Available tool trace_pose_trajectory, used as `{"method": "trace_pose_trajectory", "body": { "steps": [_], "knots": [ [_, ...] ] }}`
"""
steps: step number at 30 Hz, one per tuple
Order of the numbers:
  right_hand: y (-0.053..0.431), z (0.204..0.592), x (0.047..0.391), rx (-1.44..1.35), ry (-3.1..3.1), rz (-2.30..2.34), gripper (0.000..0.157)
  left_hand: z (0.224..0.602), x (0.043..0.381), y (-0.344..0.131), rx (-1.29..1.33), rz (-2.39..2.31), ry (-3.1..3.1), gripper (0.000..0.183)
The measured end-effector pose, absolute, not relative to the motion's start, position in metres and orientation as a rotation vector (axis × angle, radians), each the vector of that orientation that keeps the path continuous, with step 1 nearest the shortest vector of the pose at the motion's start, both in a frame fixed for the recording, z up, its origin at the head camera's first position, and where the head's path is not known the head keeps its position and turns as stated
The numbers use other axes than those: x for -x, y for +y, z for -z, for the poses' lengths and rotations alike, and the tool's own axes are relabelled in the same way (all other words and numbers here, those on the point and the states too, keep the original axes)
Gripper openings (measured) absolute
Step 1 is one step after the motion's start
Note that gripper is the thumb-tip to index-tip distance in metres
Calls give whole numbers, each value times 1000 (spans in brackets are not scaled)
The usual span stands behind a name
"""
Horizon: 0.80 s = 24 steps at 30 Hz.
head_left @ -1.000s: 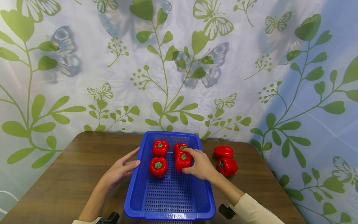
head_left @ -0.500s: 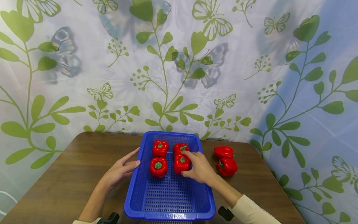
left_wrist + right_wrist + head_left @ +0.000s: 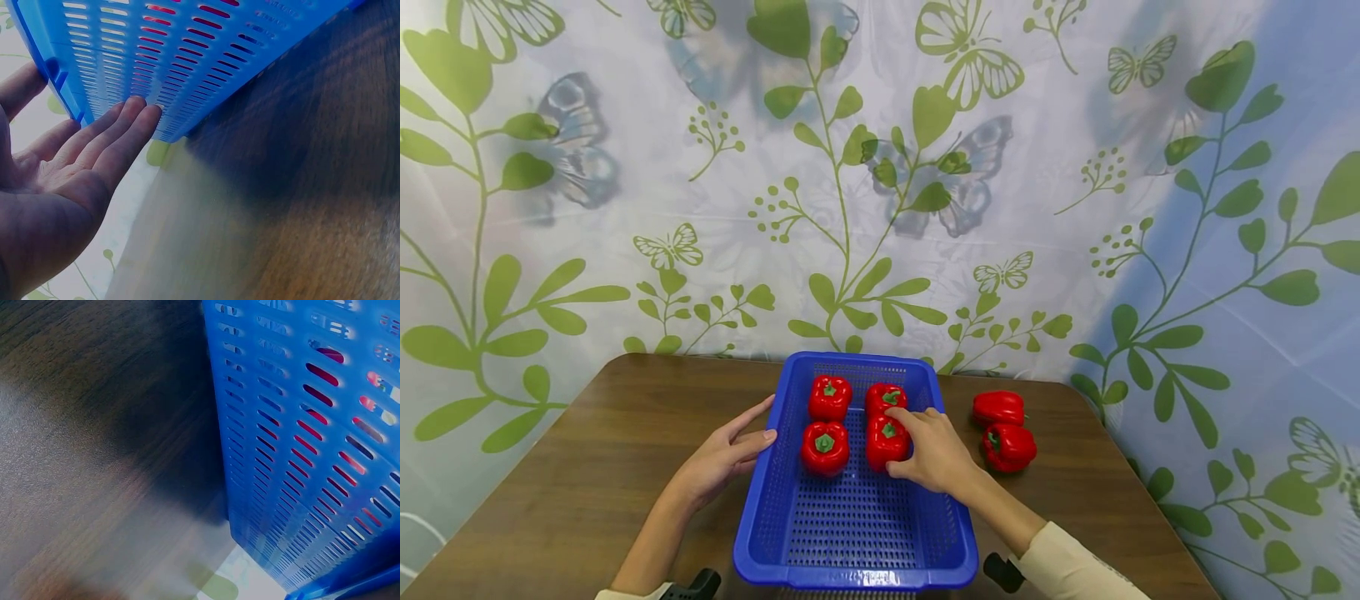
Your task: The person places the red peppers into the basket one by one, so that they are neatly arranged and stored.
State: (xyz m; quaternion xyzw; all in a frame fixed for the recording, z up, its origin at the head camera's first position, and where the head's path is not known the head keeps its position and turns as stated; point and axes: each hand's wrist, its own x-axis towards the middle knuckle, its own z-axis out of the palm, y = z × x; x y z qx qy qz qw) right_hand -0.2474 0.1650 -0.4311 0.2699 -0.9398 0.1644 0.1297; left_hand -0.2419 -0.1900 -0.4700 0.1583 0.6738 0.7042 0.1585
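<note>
My right hand [image 3: 934, 450] reaches over the blue basket's right side, with thumb and fingers around a red bell pepper [image 3: 882, 450]. That pepper sits upright, green stem up, close in front of another red bell pepper [image 3: 880, 397]. Two more peppers stand in the basket's left half, a rear pepper [image 3: 830, 400] and a front pepper [image 3: 822, 458]. My left hand [image 3: 722, 458] is at the left wall of the blue basket [image 3: 854, 578], its thumb on the rim. In the left wrist view its straight fingers [image 3: 128, 147] lie against the slotted wall. The right wrist view shows no hand.
Two red bell peppers lie outside the basket on the right, a back pepper [image 3: 998, 407] and a front pepper [image 3: 1009, 448]. All stands on a brown wooden table [image 3: 572, 458]. A leaf-and-butterfly curtain [image 3: 715, 208] hangs behind.
The right hand and the pepper it grips have shifted slightly toward the front and left inside the basket. The left hand and the basket have stayed in place.
</note>
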Motion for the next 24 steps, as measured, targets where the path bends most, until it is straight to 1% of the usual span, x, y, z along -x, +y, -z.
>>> {"method": "trace_pose_trajectory", "body": {
  "steps": [18, 24],
  "knots": [
    [166, 428, 250, -780, -2769, -559, 78, 471, 243, -191, -473, -2021, 1929, 67],
    [167, 413, 247, -713, -2861, -727, 79, 470, 242, -191, -461, -2013, 1939, 67]
  ]
}}
